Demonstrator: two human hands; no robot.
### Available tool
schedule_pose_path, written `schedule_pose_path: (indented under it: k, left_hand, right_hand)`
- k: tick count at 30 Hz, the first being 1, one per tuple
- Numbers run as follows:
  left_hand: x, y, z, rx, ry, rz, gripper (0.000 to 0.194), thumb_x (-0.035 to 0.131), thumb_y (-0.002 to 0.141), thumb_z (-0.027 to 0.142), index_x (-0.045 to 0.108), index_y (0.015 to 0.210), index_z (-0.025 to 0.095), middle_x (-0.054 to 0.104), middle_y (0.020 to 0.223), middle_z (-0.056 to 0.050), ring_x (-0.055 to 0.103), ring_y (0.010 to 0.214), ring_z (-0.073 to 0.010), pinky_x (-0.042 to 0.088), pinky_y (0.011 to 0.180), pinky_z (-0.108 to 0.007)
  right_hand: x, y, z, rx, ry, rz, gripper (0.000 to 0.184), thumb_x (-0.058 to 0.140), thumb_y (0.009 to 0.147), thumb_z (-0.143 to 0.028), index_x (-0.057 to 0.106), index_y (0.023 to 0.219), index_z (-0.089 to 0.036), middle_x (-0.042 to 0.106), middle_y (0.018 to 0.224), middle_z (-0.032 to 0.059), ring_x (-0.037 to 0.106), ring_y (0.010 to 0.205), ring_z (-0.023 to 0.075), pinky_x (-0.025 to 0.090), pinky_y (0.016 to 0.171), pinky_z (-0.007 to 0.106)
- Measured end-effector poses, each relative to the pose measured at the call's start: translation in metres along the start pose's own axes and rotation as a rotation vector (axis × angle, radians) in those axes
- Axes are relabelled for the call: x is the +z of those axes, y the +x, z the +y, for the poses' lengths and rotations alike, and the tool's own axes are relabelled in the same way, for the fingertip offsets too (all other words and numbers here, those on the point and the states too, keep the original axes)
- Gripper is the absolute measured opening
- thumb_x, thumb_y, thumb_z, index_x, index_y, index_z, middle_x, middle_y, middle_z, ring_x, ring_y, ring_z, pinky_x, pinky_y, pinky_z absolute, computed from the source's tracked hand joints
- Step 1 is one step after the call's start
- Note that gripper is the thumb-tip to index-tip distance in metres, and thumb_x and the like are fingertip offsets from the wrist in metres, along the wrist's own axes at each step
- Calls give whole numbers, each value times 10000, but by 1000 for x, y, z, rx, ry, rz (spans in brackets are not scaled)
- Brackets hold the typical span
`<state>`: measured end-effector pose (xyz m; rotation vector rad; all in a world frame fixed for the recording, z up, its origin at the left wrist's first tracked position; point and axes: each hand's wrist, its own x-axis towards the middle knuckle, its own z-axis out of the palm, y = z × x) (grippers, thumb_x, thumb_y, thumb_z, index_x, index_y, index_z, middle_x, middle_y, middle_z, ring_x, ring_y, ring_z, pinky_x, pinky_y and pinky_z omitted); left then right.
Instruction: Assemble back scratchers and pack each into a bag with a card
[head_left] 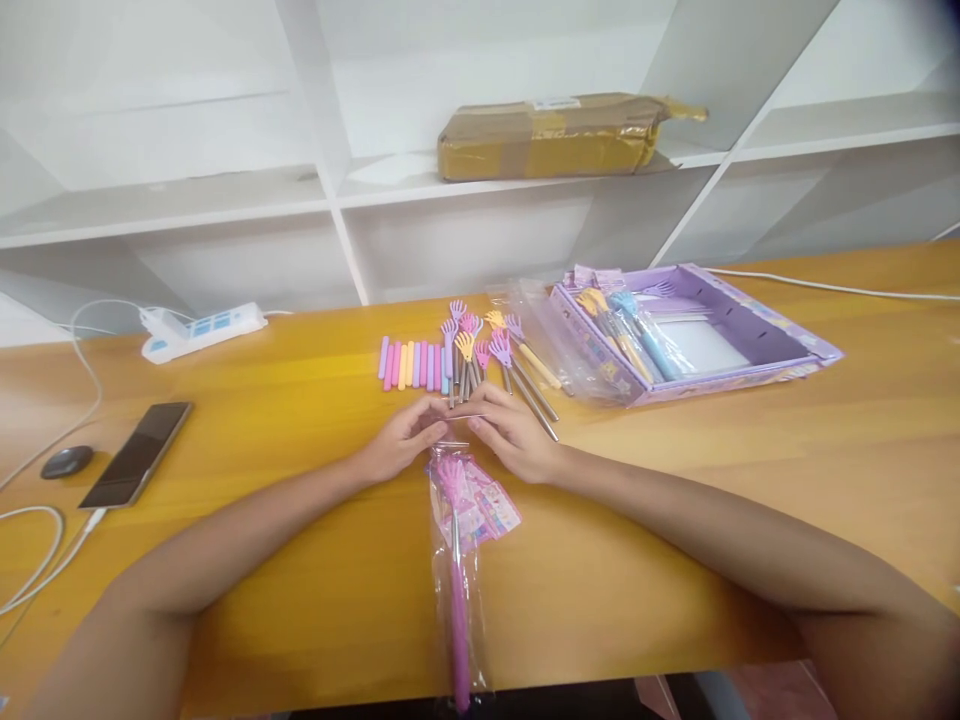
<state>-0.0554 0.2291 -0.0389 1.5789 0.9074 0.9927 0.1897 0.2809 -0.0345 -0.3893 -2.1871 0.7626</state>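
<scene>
A long clear plastic bag [455, 560] lies on the wooden table [300, 560], running toward me. Inside it are a pink back scratcher with a hand-shaped head and a printed pink card. My left hand [401, 440] and my right hand [510, 432] both pinch the bag's far open end, fingers closed on the plastic. Just beyond my fingers lie several loose hand-shaped scratchers [487, 355] in pink, purple and yellow, and a row of coloured handle sleeves [414, 365].
A purple tray box [750, 340] with more scratchers and clear bags stands at the right. A phone [137, 454], a black mouse [66, 461], cables and a white power strip [201, 330] are at the left. White shelves behind hold a brown parcel [551, 135].
</scene>
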Motion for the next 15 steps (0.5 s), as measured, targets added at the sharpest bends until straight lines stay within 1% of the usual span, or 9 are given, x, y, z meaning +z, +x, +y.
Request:
schedule_pose_path:
  k: [1, 3, 5, 7, 9, 11, 13, 15]
  left_hand:
    - [0, 1, -1, 1, 7, 10, 393, 698, 1039, 566, 687, 1203, 209, 705, 1116, -68, 651, 945, -206, 529, 871, -320]
    - [0, 2, -3, -8, 25, 26, 389, 695, 1046, 544, 708, 1246, 210, 728, 1157, -82, 676, 987, -217, 540, 909, -336]
    - [0, 2, -5, -25, 45, 37, 376, 697, 1046, 534, 738, 1228, 207, 754, 1150, -85, 701, 1013, -228, 547, 939, -352]
    - [-1, 3, -5, -37, 60, 38, 360, 700, 1046, 524, 765, 1204, 207, 779, 1148, -89, 726, 1048, -241, 553, 971, -370]
    - [-2, 4, -5, -43, 66, 41, 353, 702, 1046, 515, 785, 1196, 207, 800, 1167, -97, 742, 1092, -255, 560, 1001, -387]
    - [-3, 5, -4, -46, 61, 56, 358, 717, 1035, 513, 804, 1173, 195, 816, 1179, -107, 752, 1116, -268, 569, 1012, -394]
    - [-3, 4, -4, -57, 45, 66, 372, 712, 1035, 522, 815, 1136, 179, 827, 1146, -108, 766, 1075, -272, 586, 972, -386]
    - [-3, 3, -3, -75, 17, 73, 402, 696, 1040, 539, 818, 1084, 159, 831, 1078, -102, 775, 978, -265, 601, 889, -366]
  right_hand:
    - [0, 0, 3, -7, -3, 22, 382, 425, 1187, -397, 752, 1280, -223, 610, 1087, 87, 618, 1039, 231, 539, 942, 401]
    - [0, 0, 8, -19, -8, 90, 380, 434, 1183, -404, 763, 1186, -214, 586, 1107, 97, 606, 1053, 237, 540, 946, 408]
    - [0, 2, 14, -29, -13, 158, 368, 454, 1177, -401, 749, 1076, -207, 575, 1098, 99, 598, 1040, 239, 542, 929, 405]
    - [0, 4, 19, -36, -19, 187, 329, 472, 1173, -372, 718, 1030, -206, 586, 1075, 91, 604, 1015, 231, 540, 911, 391]
    - [1, 5, 23, -44, -23, 182, 244, 504, 1166, -338, 692, 1076, -211, 603, 1040, 70, 615, 969, 215, 534, 883, 366]
    - [3, 3, 24, -37, -4, 205, 149, 557, 1149, -321, 656, 1192, -219, 610, 1020, 45, 619, 896, 193, 526, 844, 340]
    - [5, -3, 23, -17, 37, 262, 163, 560, 1148, -308, 604, 1285, -232, 611, 1043, 33, 614, 846, 173, 521, 818, 324]
    - [8, -10, 21, 17, 101, 353, 221, 531, 1159, -304, 534, 1374, -252, 601, 1103, 30, 605, 807, 152, 519, 801, 312]
